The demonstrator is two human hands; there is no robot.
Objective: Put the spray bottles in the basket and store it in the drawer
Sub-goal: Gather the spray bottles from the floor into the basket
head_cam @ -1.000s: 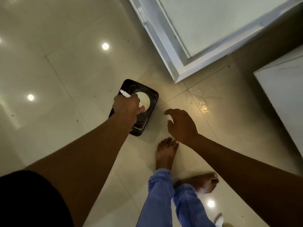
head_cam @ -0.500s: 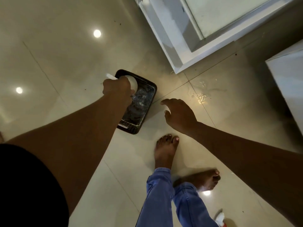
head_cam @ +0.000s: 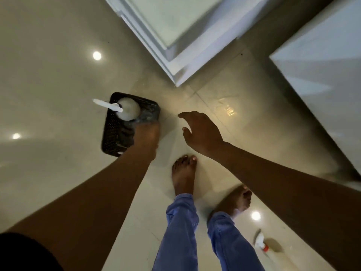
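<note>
A black perforated basket [head_cam: 112, 133] sits on the floor left of centre. A white spray bottle [head_cam: 128, 109] stands upright in its far end, nozzle pointing left. My left hand [head_cam: 146, 136] is blurred over the basket's right rim, off the bottle; whether its fingers grip the rim I cannot tell. My right hand [head_cam: 201, 132] hovers to the right of the basket with fingers spread and nothing in it. A second spray bottle [head_cam: 260, 243] with a red tip lies on the floor at the lower right, behind my feet.
A white cabinet with an open drawer [head_cam: 175, 26] juts in at the top centre. Another white unit [head_cam: 322, 75] fills the right side. My bare feet [head_cam: 183, 177] stand on the glossy beige tile floor [head_cam: 48, 75] just near the basket.
My left hand has let go of the white bottle, which now stands in the basket, and slid to the basket's right rim. My right hand has stayed beside the basket.
</note>
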